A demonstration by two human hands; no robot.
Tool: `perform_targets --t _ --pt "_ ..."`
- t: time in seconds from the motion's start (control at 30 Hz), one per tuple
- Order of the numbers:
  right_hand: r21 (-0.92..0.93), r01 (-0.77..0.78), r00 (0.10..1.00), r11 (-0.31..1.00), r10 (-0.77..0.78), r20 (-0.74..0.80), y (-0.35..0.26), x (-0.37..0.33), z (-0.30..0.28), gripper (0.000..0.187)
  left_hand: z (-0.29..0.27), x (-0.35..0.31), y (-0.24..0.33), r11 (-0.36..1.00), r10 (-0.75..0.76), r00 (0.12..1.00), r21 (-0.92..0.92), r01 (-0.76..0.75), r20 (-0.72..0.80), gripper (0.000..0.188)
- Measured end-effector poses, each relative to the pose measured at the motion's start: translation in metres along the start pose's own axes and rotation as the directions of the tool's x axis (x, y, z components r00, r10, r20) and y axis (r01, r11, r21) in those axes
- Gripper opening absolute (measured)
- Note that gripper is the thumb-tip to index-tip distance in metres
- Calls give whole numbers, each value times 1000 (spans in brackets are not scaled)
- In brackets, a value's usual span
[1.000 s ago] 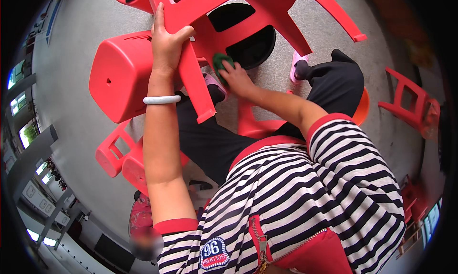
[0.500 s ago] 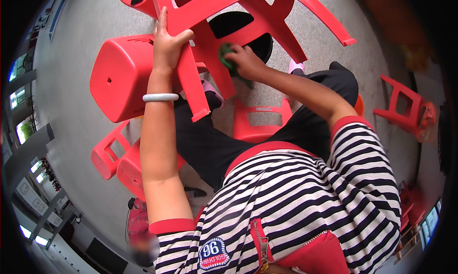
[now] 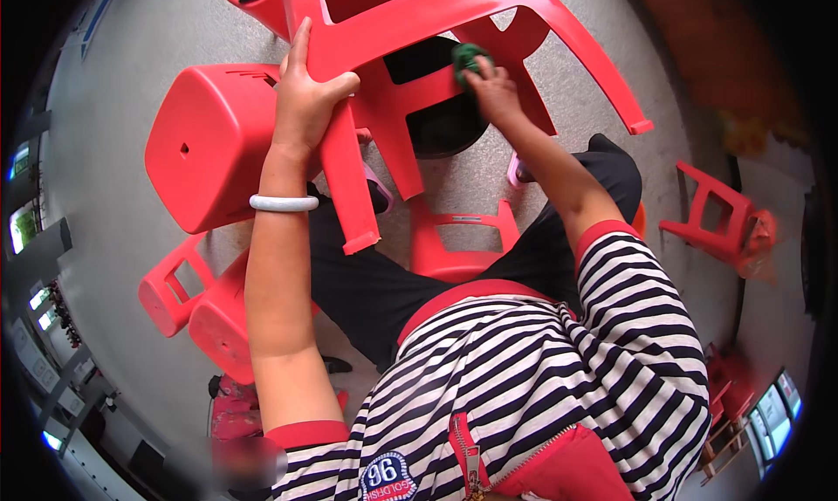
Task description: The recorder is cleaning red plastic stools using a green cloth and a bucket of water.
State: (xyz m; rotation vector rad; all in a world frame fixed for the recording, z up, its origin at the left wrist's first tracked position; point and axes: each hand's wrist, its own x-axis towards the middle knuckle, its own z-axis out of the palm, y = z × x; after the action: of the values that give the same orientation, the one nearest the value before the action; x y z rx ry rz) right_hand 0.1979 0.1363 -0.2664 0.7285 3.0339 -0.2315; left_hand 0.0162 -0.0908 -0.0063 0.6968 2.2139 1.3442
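A red plastic stool (image 3: 375, 43) is tipped over in front of me, its legs pointing toward me. My left hand (image 3: 305, 108) is closed around one of its legs, thumb stretched to the right. Bunched in the fingers of my right hand (image 3: 497, 98) is a green scrubbing cloth or pad (image 3: 471, 63), which appears to touch the stool's crossbar. Its exact kind is blurred. Behind the legs, through the stool's openings, a round black basin (image 3: 449, 133) shows on the floor; what is in it cannot be made out.
Another red stool (image 3: 196, 147) lies on its side beside my left forearm. Further red stools (image 3: 218, 331) stand at lower left, and one (image 3: 454, 261) is between my legs. At right sits a red stool (image 3: 716, 211) with an orange-red plastic bag (image 3: 759, 239). Grey floor surrounds them.
My right hand has moved up and to the right along the stool with the green cloth. My left hand keeps its hold on the leg. The view has shifted slightly.
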Motion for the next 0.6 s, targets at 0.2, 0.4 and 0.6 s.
perform_targets --t 0.2,0.4,0.6 --pt "107 -342 915 933 357 -190 -35 0 13 41 22 11 1 967 170 984 201 -157 -47 93" --pt "247 155 985 956 -130 -115 -152 -31 18 38 27 15 1 966 143 989 224 -129 -45 103" --pt "126 294 954 948 -299 20 -73 -27 -9 39 3 5 -8 993 31 998 112 -26 -46 103"
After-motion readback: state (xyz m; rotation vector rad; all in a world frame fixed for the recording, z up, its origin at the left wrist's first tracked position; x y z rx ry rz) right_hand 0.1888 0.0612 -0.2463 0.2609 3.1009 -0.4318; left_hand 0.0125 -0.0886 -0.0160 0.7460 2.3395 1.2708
